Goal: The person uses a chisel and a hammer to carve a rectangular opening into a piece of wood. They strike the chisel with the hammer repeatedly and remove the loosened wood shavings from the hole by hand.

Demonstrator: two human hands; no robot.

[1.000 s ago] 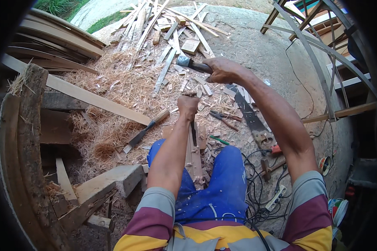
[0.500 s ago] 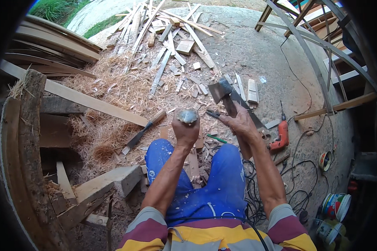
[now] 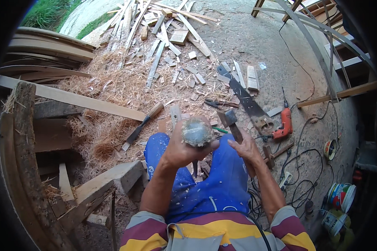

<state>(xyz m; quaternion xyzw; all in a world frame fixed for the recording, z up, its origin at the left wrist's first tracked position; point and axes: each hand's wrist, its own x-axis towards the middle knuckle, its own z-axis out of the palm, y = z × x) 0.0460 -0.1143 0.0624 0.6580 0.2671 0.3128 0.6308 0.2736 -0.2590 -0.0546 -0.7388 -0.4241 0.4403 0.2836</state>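
My left hand (image 3: 176, 148) is wrapped around an upright chisel (image 3: 197, 133). The round, battered butt of its handle faces up, and a dark metal part shows below the fist between my knees. Just to the right, my right hand (image 3: 246, 148) grips the wooden handle of a hatchet (image 3: 228, 118), thumb along it. The hatchet's head stands above that hand, close to the chisel's butt but apart from it. What the chisel's tip touches is hidden. Another chisel (image 3: 144, 125) with a wooden handle lies on the shavings to the left.
A handsaw (image 3: 247, 98), pliers (image 3: 218, 103) and a red drill (image 3: 285, 123) lie ahead and right, with cables around them. Wood offcuts (image 3: 180, 37) pile up beyond. At left stand a rough post (image 3: 23, 138) and a beam (image 3: 104, 180); buckets (image 3: 341, 196) sit at right.
My right hand has come down toward me with the hatchet, whose head has turned and dropped beside my left hand. My left hand has tilted and come nearer with the chisel.
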